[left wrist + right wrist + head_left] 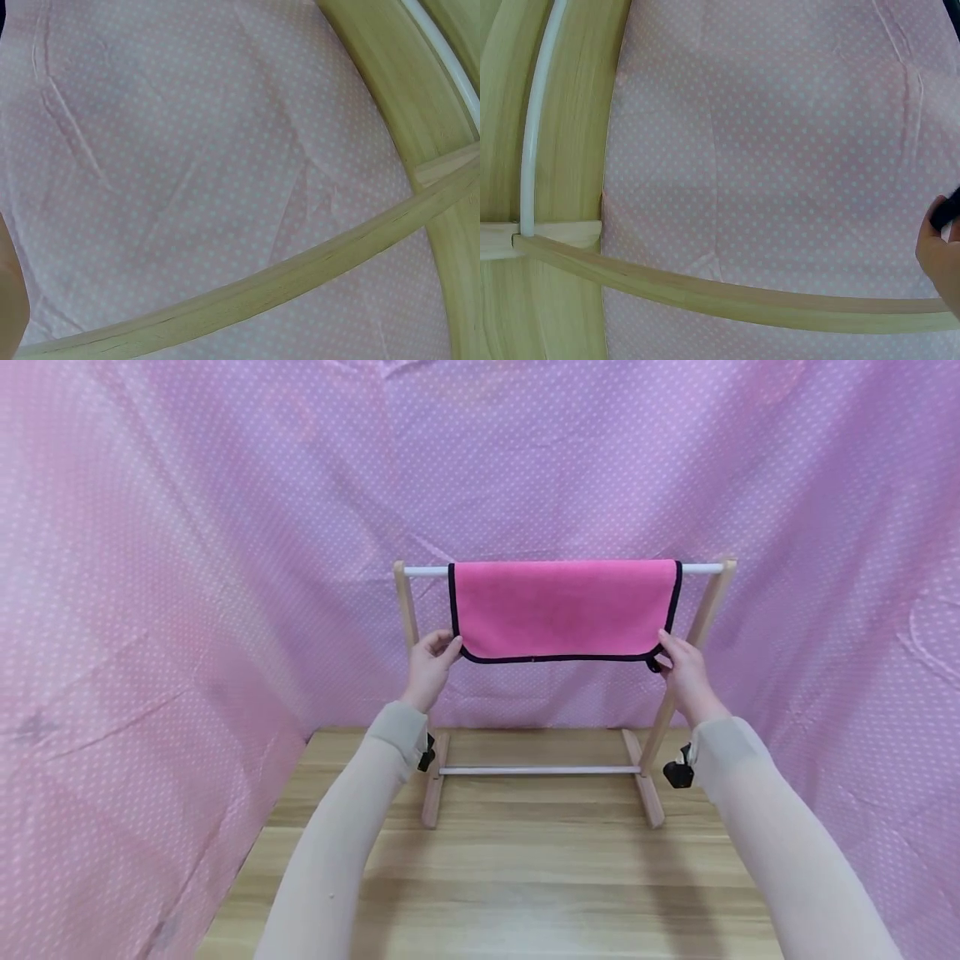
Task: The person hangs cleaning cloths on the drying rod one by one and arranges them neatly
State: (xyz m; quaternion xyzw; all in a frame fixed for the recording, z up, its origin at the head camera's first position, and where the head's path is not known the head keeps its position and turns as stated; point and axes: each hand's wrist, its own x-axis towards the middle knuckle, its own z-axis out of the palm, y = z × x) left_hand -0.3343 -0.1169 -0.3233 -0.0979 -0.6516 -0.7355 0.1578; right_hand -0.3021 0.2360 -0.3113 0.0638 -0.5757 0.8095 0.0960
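Observation:
A pink cloth [562, 610] with black edging hangs folded over the upper white rod [426, 572] of a wooden rack. At its lower left corner, my left hand [430, 672] pinches the edge between thumb and fingers. The opposite lower corner is pinched by my right hand [685, 675], near a small black loop [654, 665] below the edging. Only a sliver of the left hand [10, 300] enters the left wrist view. In the right wrist view, the right hand [939, 259] holds a black bit of edging [946, 211] at the frame's edge.
The rack's slanted posts [708, 602] stand on wooden feet [648, 793], joined by a lower white rod [540, 770]. Beneath is a wood-grain table [525, 877]. Pink dotted fabric [540, 468] surrounds it at the back and sides. Black wrist gear [678, 773] hangs by the right cuff.

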